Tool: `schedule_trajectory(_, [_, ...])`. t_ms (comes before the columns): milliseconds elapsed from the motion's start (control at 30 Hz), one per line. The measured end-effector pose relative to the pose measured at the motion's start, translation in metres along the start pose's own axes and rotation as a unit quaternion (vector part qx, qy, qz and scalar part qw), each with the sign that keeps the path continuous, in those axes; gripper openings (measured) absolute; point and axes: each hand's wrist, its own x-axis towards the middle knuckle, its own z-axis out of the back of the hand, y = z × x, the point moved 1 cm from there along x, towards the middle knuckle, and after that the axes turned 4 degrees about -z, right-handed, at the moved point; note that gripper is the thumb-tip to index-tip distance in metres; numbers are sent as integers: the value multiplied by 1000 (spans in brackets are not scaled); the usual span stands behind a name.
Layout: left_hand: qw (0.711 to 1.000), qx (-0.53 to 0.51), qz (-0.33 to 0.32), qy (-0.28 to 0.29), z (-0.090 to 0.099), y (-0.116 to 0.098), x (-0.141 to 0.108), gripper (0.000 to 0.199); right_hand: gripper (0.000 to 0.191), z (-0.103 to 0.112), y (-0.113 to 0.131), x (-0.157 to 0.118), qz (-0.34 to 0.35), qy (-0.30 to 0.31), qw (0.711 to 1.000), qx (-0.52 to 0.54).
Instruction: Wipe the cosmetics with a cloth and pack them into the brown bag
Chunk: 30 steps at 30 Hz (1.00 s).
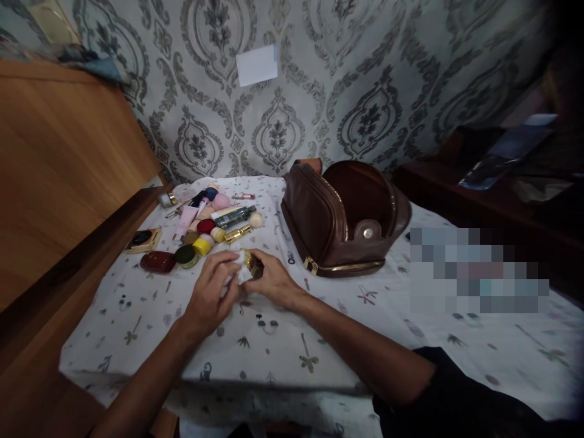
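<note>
Near the middle of the cloth-covered table, my right hand (272,278) is closed round a small gold-and-dark container (255,265). My left hand (213,290) pinches a white tissue or wipe (241,267) against that container's left side. Just beyond my hands lies a cluster of cosmetics: a yellow-lidded jar (202,246), a dark green round jar (186,256), a gold tube (238,233), a pink tube (187,219) and a dark green tube (235,217). A brown leather bag (314,213) stands unzipped to the right of my hands, its top gaping.
A dark red case (157,261) and a gold compact (143,239) lie at the left. Wooden furniture (68,176) borders the table's left side. A pixelated patch covers something at the right. Patterned wall (278,131) rises behind the table.
</note>
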Motion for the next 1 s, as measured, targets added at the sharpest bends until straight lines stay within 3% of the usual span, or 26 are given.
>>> schedule_trajectory(267, [982,-62,172,-54,2,7,0,18,53,2,7,0,-34,84,971,222])
schedule_trajectory(400, [965,-105,236,-52,1,12,-1,20,56,0,7,-1,-40,116,959,255])
schedule_trajectory(700, [976,-77,204,-22,-3,14,-3,20,50,6,1,2,-12,76,992,99])
schedule_trajectory(1000, [975,-77,207,-25,-4,14,-3,20,61,13,-2,6,-1,88,992,89])
